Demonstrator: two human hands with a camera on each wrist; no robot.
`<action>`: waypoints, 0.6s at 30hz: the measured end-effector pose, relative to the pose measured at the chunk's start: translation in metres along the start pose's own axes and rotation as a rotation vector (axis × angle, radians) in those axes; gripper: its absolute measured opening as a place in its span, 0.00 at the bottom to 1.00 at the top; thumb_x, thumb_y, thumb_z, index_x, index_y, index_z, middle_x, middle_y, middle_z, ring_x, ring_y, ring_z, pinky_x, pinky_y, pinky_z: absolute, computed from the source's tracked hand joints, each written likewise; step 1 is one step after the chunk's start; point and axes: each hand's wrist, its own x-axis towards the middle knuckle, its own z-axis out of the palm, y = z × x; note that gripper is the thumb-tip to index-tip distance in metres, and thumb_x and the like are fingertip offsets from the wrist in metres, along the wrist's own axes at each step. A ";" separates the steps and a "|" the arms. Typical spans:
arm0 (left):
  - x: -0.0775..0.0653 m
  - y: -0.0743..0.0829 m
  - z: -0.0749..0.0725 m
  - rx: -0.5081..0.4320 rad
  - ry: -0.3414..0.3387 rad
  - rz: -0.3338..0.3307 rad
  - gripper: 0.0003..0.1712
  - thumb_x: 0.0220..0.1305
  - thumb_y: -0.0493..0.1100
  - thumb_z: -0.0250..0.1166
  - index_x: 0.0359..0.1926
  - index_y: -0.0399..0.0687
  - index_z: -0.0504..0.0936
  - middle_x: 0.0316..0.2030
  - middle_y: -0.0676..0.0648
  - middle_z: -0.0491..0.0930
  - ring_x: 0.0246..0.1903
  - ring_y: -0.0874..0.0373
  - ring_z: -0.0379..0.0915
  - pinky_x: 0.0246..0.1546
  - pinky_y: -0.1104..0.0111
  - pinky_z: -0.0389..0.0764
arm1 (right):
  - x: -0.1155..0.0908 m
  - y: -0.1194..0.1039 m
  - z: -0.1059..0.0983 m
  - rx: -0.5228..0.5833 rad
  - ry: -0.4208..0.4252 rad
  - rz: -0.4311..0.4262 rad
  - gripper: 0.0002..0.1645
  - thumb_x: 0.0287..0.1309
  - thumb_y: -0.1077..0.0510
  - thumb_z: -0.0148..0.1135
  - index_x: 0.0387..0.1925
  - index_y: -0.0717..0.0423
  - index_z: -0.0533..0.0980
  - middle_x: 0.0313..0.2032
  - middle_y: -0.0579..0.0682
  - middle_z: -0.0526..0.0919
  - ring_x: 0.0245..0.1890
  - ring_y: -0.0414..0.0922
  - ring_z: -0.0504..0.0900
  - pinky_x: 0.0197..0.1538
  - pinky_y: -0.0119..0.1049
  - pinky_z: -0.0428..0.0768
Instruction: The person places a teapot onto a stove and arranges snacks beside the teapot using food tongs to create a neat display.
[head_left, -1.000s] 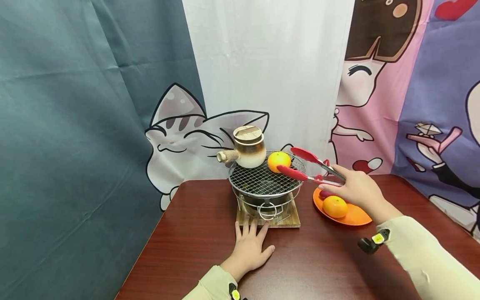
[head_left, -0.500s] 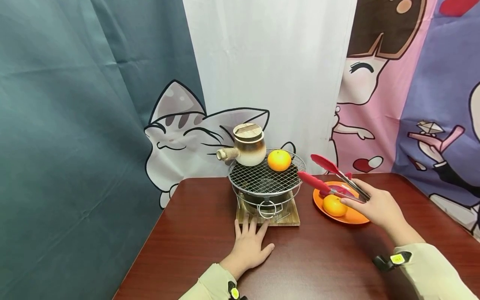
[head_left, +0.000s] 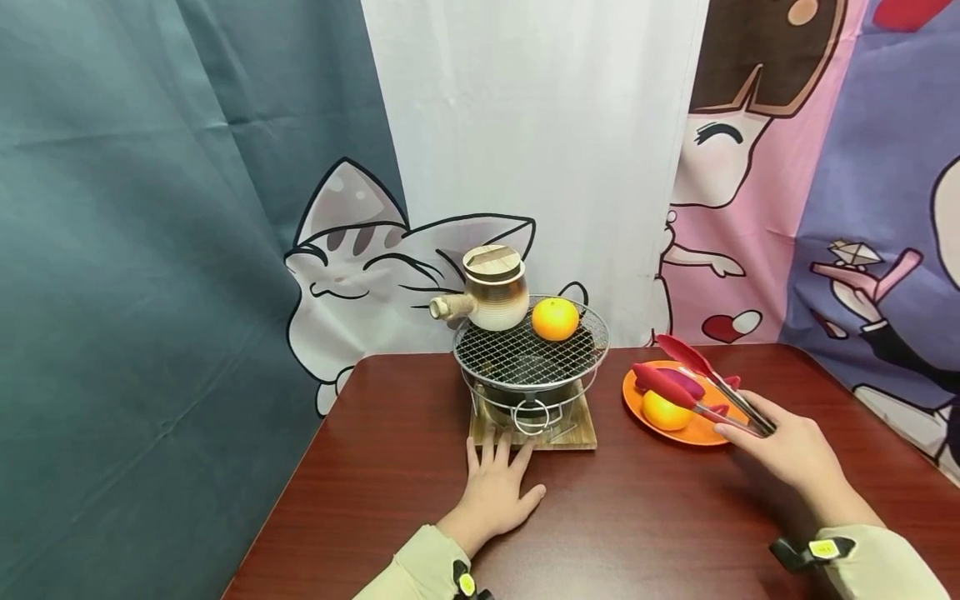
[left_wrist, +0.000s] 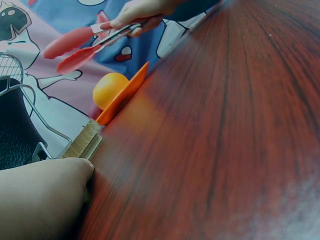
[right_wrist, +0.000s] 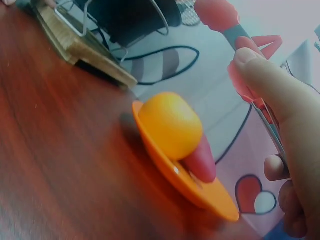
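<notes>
Tongs [head_left: 670, 386] were gripped by the right hand [head_left: 795, 447], the left hand [head_left: 493, 493] spread; by low swinging, the plate's [head_left: 702, 434] near-edge orange [head_left: 663, 415] risked being dislodged.

The long red-headed tongs [head_left: 738, 402] have metal arms and matt, rubbery-looking heads [head_left: 666, 387]. The oval orange plate [head_left: 708, 433] looks like smooth plastic. The round silver grill [head_left: 517, 358] is metal mesh; the squat brown-and-cream ceramic-looking pot [head_left: 500, 307] has a ridged wall and round wooden lid [head_left: 491, 260]. The reddish-brown wood-grain tabletop [head_left: 637, 525] is glossy, the multicoloured printed cloth backdrop [head_left: 532, 108] matt and creased.
</notes>
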 end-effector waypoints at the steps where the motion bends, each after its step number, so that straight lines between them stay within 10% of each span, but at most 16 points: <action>1: 0.000 0.000 0.001 -0.001 0.001 0.003 0.42 0.68 0.69 0.54 0.78 0.62 0.60 0.73 0.38 0.59 0.74 0.33 0.46 0.64 0.30 0.49 | -0.001 0.003 0.001 -0.004 -0.005 0.013 0.55 0.55 0.26 0.64 0.73 0.57 0.66 0.56 0.78 0.75 0.48 0.70 0.75 0.42 0.68 0.75; 18: 0.001 0.000 -0.001 -0.016 -0.047 -0.017 0.42 0.68 0.70 0.53 0.78 0.63 0.59 0.74 0.39 0.57 0.75 0.35 0.43 0.66 0.31 0.46 | -0.017 0.026 0.015 -0.077 -0.093 0.037 0.60 0.54 0.24 0.63 0.72 0.63 0.64 0.60 0.82 0.68 0.55 0.76 0.71 0.47 0.72 0.73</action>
